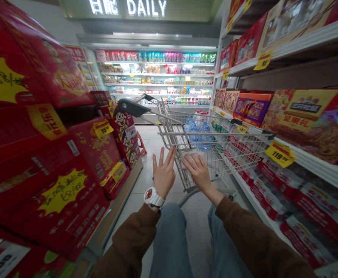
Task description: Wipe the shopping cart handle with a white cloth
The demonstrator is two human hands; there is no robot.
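Shopping cart [215,134] is partly hidden by right fingers [195,159], their grip unclear; left fingers [161,157] are spread apart.

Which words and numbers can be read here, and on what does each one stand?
"日配 DAILY": overhead sign
"119": yellow price tag at right
"坚果礼": gift box at right
Too small or blurred to read surely: handwritten yellow bursts, other price tags, remaining packaging.
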